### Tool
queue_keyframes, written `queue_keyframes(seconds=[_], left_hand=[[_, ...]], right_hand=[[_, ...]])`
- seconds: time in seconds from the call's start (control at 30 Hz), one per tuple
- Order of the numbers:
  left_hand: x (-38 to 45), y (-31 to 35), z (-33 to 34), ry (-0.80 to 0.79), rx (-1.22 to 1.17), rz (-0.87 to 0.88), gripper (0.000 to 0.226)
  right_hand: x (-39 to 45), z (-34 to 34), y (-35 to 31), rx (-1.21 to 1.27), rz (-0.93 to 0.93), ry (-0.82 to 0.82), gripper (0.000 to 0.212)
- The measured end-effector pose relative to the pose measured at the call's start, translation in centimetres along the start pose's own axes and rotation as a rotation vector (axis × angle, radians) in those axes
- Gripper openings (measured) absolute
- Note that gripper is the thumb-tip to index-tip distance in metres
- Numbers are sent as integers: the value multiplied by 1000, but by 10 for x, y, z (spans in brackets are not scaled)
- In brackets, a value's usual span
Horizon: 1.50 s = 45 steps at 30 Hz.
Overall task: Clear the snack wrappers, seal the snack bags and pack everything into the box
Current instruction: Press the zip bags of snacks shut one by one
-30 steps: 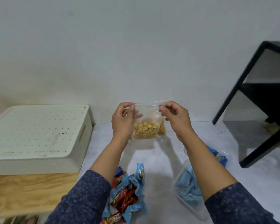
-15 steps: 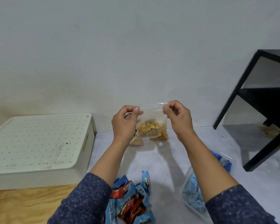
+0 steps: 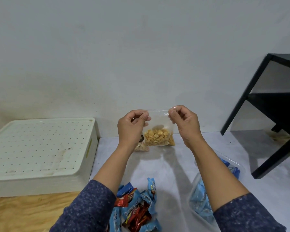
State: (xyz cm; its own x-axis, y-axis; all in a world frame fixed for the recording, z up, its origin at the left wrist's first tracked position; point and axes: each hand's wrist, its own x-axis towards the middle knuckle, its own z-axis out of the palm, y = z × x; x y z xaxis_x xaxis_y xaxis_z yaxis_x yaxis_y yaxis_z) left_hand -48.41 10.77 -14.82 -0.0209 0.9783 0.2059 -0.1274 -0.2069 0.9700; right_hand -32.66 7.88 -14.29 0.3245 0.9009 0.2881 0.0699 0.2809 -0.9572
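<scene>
A clear zip bag holding round yellow snacks hangs upright in the air above the white table. My left hand pinches its top left corner and my right hand pinches its top right corner, with the top strip stretched between them. Two more snack bags lie on the table behind it: a pale one and an orange one, both partly hidden. A heap of blue and red wrappers lies near the front edge. At the right, a clear plastic box holds blue packets.
A white perforated lidded box sits at the left on a wooden surface. A black frame stand occupies the right side. The wall runs close behind the table.
The view has shifted, so the hands and bag sit slightly lower and to the right in the frame. My fingertips have slid outward along the bag's top strip to its two corners.
</scene>
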Motion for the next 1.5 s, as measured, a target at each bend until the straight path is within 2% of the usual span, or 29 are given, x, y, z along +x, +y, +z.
queue_keyframes(seconds=[0.17, 0.47, 0.63, 0.77, 0.9, 1.03, 1.2, 1.33, 1.5], left_hand=[[-1, -1, -2, 24, 31, 40, 11], [-9, -3, -1, -10, 58, 49, 12], [-8, 1, 0, -23, 170, 98, 15], [-11, -4, 0, -10, 204, 98, 17], [-15, -5, 4, -28, 203, 84, 17], [-17, -3, 4, -13, 191, 88, 16], [-19, -3, 3, -99, 152, 22, 7], [-19, -1, 3, -139, 235, 61, 15], [-16, -1, 0, -159, 267, 94, 5]], right_hand=[[-4, 3, -2, 19, 24, -74, 8], [-3, 4, 0, -62, 4, -72, 16], [-7, 4, -2, 15, 34, -111, 12], [-9, 4, -2, -13, 25, -142, 11], [-10, 3, -2, -29, 14, -127, 15], [-12, 4, -2, 22, 56, -139, 10], [-13, 4, -4, -1, 53, -151, 12], [-16, 5, -3, -13, 48, -180, 13], [-15, 6, -3, -35, 51, -200, 14]])
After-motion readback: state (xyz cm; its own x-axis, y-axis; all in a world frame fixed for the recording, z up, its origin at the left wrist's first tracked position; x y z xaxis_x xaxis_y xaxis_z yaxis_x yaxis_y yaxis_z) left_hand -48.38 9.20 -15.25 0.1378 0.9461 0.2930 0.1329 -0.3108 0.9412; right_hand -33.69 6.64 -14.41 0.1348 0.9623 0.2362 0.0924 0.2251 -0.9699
